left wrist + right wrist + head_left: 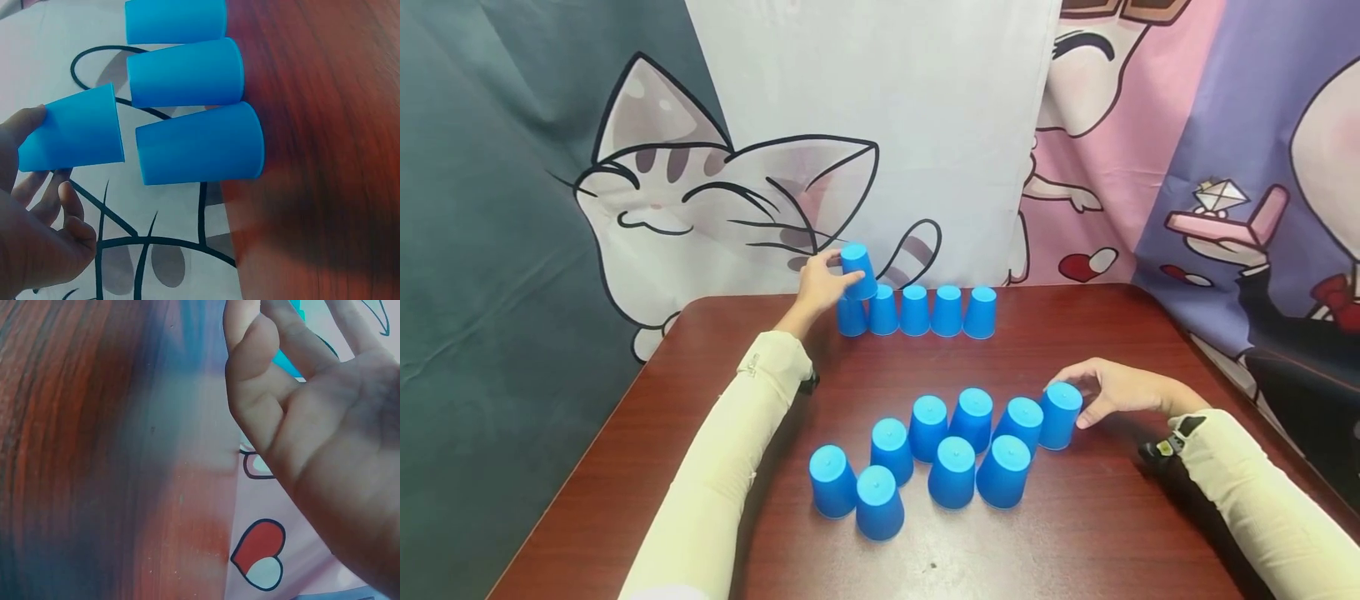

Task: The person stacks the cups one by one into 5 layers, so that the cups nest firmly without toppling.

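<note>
On the table (1112,525), 5 cups (914,313) in line behind 9 scattered cups (952,479)

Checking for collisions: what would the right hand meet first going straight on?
The right hand would first meet the tapered blue plastic-looking cup between its thumb and fingers; exact contact is unclear.

no text, label, brand or number readable on cups (952,483), surface (1060,533) or backdrop (880,83); markings on right wrist device (1165,448) too small to tell.
</note>
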Demonstrator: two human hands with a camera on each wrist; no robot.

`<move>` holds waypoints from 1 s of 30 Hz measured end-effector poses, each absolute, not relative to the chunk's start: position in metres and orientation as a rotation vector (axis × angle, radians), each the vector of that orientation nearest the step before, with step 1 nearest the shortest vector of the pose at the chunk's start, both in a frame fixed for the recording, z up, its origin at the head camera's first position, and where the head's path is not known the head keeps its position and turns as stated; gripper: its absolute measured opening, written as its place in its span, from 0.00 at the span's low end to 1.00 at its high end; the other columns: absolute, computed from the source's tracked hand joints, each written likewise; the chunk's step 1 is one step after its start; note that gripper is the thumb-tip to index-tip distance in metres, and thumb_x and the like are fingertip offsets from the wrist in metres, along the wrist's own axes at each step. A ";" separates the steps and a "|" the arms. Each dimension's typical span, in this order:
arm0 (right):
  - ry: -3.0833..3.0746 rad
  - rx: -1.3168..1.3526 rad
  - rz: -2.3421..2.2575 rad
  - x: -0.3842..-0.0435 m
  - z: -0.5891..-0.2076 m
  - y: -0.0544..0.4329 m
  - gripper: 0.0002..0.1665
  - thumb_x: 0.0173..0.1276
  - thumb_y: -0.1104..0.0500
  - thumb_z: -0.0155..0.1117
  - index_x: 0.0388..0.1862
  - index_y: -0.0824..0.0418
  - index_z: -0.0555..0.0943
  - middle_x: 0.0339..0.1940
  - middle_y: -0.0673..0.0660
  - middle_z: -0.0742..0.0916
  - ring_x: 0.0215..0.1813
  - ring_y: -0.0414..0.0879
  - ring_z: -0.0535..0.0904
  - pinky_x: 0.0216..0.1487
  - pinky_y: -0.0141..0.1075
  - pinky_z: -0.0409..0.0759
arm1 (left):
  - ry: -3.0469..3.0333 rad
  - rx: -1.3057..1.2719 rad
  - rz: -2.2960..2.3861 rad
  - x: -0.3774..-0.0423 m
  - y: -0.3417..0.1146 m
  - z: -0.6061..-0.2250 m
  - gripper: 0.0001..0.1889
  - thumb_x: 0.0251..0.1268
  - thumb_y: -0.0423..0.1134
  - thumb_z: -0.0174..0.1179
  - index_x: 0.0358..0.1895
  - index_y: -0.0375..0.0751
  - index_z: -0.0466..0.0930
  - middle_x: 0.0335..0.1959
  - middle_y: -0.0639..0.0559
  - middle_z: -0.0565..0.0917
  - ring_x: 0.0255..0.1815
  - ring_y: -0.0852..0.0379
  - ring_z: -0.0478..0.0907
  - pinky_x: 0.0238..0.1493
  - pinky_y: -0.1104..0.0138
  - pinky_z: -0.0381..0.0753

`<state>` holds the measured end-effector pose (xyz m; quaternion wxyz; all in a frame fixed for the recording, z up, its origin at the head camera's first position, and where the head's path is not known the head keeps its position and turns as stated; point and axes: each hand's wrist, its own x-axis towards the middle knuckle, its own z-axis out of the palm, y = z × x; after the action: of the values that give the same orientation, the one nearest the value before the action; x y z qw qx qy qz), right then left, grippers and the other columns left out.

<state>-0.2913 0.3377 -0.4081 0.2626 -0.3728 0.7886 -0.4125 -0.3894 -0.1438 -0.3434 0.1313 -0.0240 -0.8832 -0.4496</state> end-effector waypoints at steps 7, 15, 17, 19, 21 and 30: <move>2.155 -0.987 -1.140 -0.295 -0.411 0.341 0.28 0.61 0.62 0.72 0.61 0.59 0.77 0.54 0.56 0.86 0.56 0.51 0.82 0.54 0.43 0.81 | -2.541 -0.048 -1.332 -0.395 -0.146 -0.343 0.32 0.64 0.49 0.68 0.68 0.41 0.72 0.63 0.42 0.78 0.69 0.40 0.65 0.63 0.42 0.68; 2.204 -0.968 -1.136 -0.295 -0.412 0.343 0.27 0.61 0.61 0.72 0.61 0.57 0.78 0.53 0.55 0.86 0.56 0.49 0.82 0.53 0.42 0.81 | -2.595 -0.043 -1.301 -0.395 -0.143 -0.349 0.34 0.64 0.50 0.67 0.71 0.43 0.69 0.65 0.42 0.77 0.69 0.40 0.64 0.64 0.43 0.68; 2.234 -0.959 -1.130 -0.295 -0.412 0.344 0.27 0.62 0.60 0.72 0.61 0.56 0.78 0.53 0.54 0.86 0.56 0.48 0.82 0.53 0.41 0.81 | -2.590 -0.049 -1.296 -0.395 -0.143 -0.351 0.34 0.65 0.50 0.67 0.71 0.42 0.69 0.64 0.42 0.77 0.69 0.40 0.66 0.64 0.43 0.69; 2.267 -0.951 -1.137 -0.296 -0.411 0.345 0.27 0.62 0.60 0.71 0.61 0.57 0.78 0.53 0.53 0.86 0.56 0.47 0.82 0.53 0.41 0.81 | -2.589 -0.060 -1.294 -0.396 -0.143 -0.353 0.34 0.65 0.50 0.66 0.71 0.42 0.69 0.64 0.41 0.77 0.69 0.40 0.66 0.65 0.43 0.68; 2.306 -0.931 -1.155 -0.297 -0.409 0.346 0.27 0.62 0.60 0.72 0.61 0.58 0.77 0.53 0.53 0.86 0.55 0.46 0.83 0.52 0.39 0.82 | -2.591 -0.071 -1.295 -0.396 -0.144 -0.354 0.34 0.65 0.51 0.66 0.71 0.42 0.69 0.64 0.42 0.77 0.69 0.40 0.66 0.66 0.43 0.67; 2.536 -0.809 -1.313 -0.302 -0.409 0.331 0.28 0.61 0.62 0.74 0.60 0.64 0.77 0.52 0.53 0.86 0.53 0.38 0.82 0.52 0.33 0.81 | -2.633 -0.087 -1.260 -0.396 -0.147 -0.359 0.35 0.64 0.50 0.68 0.70 0.38 0.69 0.64 0.40 0.77 0.69 0.39 0.66 0.67 0.43 0.66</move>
<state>-0.3017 0.3310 -0.4092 0.0866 -0.2714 0.8513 -0.4405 -0.3960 -0.1466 -0.3594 0.1106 -0.0296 -0.8961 -0.4289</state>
